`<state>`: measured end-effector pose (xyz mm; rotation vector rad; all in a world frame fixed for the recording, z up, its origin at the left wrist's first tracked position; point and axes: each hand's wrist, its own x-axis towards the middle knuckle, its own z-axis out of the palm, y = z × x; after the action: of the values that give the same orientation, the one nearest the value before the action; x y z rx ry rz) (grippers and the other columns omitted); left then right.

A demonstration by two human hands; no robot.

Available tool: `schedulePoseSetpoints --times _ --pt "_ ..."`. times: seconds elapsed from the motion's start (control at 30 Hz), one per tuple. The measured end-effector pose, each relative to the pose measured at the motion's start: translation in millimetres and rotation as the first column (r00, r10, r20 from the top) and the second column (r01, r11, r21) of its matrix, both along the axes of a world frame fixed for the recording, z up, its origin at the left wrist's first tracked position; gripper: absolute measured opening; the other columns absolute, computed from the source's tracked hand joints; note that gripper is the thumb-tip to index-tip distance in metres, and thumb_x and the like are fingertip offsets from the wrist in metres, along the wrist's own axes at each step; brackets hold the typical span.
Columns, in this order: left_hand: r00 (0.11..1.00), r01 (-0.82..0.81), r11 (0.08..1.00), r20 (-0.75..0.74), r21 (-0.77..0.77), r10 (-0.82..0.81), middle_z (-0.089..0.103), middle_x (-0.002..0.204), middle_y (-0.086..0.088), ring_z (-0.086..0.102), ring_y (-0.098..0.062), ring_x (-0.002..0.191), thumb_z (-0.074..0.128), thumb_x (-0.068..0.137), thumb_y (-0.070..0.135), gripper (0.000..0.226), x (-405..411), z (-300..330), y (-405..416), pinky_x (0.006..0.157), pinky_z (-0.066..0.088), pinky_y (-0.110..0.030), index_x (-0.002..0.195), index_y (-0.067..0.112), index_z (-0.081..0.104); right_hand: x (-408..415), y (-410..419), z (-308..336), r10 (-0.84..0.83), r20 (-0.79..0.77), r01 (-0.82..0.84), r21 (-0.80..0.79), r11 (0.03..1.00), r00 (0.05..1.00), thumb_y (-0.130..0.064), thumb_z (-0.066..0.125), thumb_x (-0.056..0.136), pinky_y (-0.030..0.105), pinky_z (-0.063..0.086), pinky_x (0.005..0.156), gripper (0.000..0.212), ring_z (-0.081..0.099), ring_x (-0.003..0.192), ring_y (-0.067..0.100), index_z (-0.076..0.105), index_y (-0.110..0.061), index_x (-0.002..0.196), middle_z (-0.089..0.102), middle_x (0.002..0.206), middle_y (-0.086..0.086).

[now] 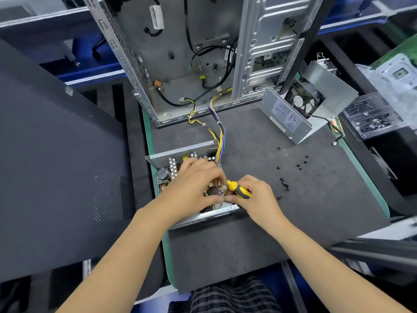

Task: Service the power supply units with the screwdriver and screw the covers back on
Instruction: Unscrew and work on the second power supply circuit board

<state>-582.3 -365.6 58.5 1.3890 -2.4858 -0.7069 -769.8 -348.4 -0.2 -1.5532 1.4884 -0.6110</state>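
Nearest, right hand (pixel 257 197): grips the yellow-and-black screwdriver (pixel 239 190), tip hidden inside the unit.
Left hand (pixel 194 186): fingers curled over the board; grasp cannot be told.
Open power supply (pixel 180 154): on the grey mat (pixel 270 233).
Loose screws (pixel 284 184): right of it.
Removed cover (pixel 291 116): beside the computer case (pixel 180 53), farthest.

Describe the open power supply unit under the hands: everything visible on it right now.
The open power supply unit lies cover-off on the dark mat, a bare metal tray with a perforated far wall. Capacitors, coils and finned heatsinks show inside. Yellow, black and purple wires leave its far right corner toward the computer case. The left hand rests over the components; the right hand grips a yellow-and-black screwdriver angled into it.
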Motion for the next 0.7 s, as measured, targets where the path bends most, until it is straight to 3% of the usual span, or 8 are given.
schedulePoseSetpoints --times 0.1,0.27,0.37,0.5,0.6,0.7 --pt "0.999 0.019 0.999 0.041 0.033 -0.02 0.057 0.09 0.019 0.045 -0.003 0.095 0.077 0.081 0.031 0.028 0 4 -4 0.098 0.02 -0.019 0.105 0.027 0.063 0 2 0 -0.016 0.036 0.016 -0.007 1.0 0.999 -0.017 0.081 0.072 0.025 0.035 0.059 0.017 0.044 0.062 0.011 0.069 -0.006 0.074 0.05 0.071 -0.003" --pt "0.984 0.098 0.995 0.143 0.035 -0.102 0.064 0.1 0.018 0.053 -0.004 0.102 0.062 0.094 0.029 0.014 3 7 -4 0.106 0.014 -0.021 0.107 0.031 0.068 -1 -5 5 -0.027 0.066 0.019 0.122 0.992 0.997 -0.016 0.081 0.073 0.027 0.042 0.062 0.009 0.05 0.062 0.009 0.073 -0.017 0.075 0.057 0.074 -0.007" --pt "0.946 0.182 0.981 0.263 0.061 -0.192 0.05 0.097 0.017 0.044 -0.003 0.099 0.048 0.098 0.021 0.03 0 10 -4 0.11 0.011 -0.03 0.112 0.039 0.067 0 -8 10 -0.014 0.038 0.008 0.15 0.989 0.999 -0.019 0.082 0.073 0.027 0.043 0.058 0.02 0.049 0.057 0.009 0.068 -0.03 0.066 0.06 0.076 -0.003" --pt "0.88 0.256 0.964 0.395 0.076 -0.265 0.032 0.096 0.014 0.022 -0.005 0.092 0.036 0.098 0.026 0.04 -5 12 -4 0.111 0.007 -0.035 0.114 0.044 0.068 0 -12 13 0.014 0.009 -0.015 0.179 0.984 1.0 -0.019 0.083 0.072 0.024 0.042 0.056 0.011 0.048 0.055 0.01 0.072 -0.019 0.071 0.062 0.082 0.005" --pt "0.865 0.282 0.957 0.415 0.064 -0.282 0.029 0.096 0.009 0.019 -0.007 0.092 0.019 0.088 0.03 0.058 -3 13 -3 0.115 0.0 -0.039 0.115 0.04 0.069 -1 -12 14 0.028 0.01 -0.03 0.182 0.983 1.0 -0.017 0.082 0.073 0.018 0.04 0.05 0.011 0.047 0.049 0.009 0.071 -0.018 0.07 0.061 0.08 0.004" --pt "0.866 0.295 0.953 0.403 0.064 -0.295 0.029 0.097 0.007 0.024 -0.008 0.097 0.014 0.087 0.029 0.063 0 11 -1 0.117 -0.008 -0.04 0.12 0.04 0.066 -4 -11 14 0.047 0.005 -0.047 0.167 0.985 0.999 -0.018 0.081 0.075 0.015 0.04 0.049 0.015 0.046 0.045 0.006 0.07 -0.024 0.068 0.06 0.078 -0.002"
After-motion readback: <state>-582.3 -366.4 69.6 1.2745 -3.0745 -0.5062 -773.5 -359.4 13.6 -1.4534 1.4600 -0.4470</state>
